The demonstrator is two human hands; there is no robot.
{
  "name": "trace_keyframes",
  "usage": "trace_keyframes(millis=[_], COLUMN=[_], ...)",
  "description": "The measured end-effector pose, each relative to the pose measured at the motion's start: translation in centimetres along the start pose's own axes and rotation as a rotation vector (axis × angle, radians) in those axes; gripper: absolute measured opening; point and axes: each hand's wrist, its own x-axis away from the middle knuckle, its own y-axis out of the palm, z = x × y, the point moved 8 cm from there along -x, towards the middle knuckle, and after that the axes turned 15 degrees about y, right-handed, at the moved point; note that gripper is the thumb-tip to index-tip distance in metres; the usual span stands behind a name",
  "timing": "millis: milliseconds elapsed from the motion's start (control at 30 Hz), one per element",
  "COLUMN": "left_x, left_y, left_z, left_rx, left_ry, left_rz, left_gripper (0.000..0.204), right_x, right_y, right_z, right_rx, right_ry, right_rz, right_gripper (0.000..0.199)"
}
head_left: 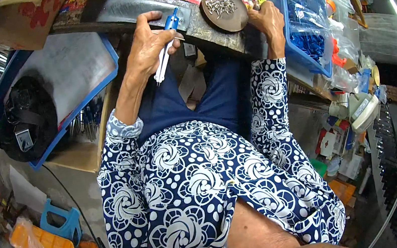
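My left hand (151, 47) is closed round a drawing compass (164, 57) with a blue head and pale metal legs. Its head points up and away from me, and the legs hang together below my fingers. Just right of a round brown dish (214, 19) my right hand (269, 18) rests at the bench, its fingers curled together. What those fingers pinch, if anything, is too small to make out. Many small metal screws or pins (221, 5) lie heaped in the dish, which sits on the worn edge of the bench (219, 40).
A blue crate (324, 70) of bagged blue parts stands close by my right hand. On the left are a blue-rimmed tray (112, 67) with a black bag (31, 122) on it, and a cardboard box (17, 22). Stools and an orange crate (48, 246) stand behind at lower left.
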Motion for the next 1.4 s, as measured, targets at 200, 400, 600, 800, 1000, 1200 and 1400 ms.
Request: trace_keyframes(millis=[200,400,600,800,1000,1200,1400], left_x=[-0.6,-0.4,-0.4,-0.8,-0.6,-0.8,-0.1], left_y=[1.1,0.5,1.2,0.9,1.1,1.2,0.2], left_z=[-0.3,-0.3,0.2,0.1,0.0,-0.4,-0.1], left_rx=[0.05,0.074,0.056,0.102,0.068,0.054,0.031], left_ry=[-0.01,-0.002,-0.002,0.041,0.031,0.029,0.005], left_rz=[-0.039,-0.005,0.035,0.021,0.027,0.013,0.032], left_gripper=[0.054,0.054,0.052,0.05,0.053,0.055,0.058], right_x=[2.5,8.0,9.1,9.1,10.6,9.5,9.6], right_y=[-2.4,-3.3,-1.3,-1.9,-3.6,-1.6,-7.6], right_z=[-0.9,-10.6,-13.5,-14.6,-13.6,-13.1,-12.4], right_rx=[-0.527,-0.983,-1.192,-1.17,-1.057,-1.072,-1.39], right_ry=[0.063,-0.199,-0.338,-0.446,-0.619,-0.414,-0.359], right_rz=[-0.222,-0.386,-0.457,-0.409,-0.049,-0.233,-0.177], right_gripper=[0.028,0.02,0.022,0.019,0.011,0.013,0.011])
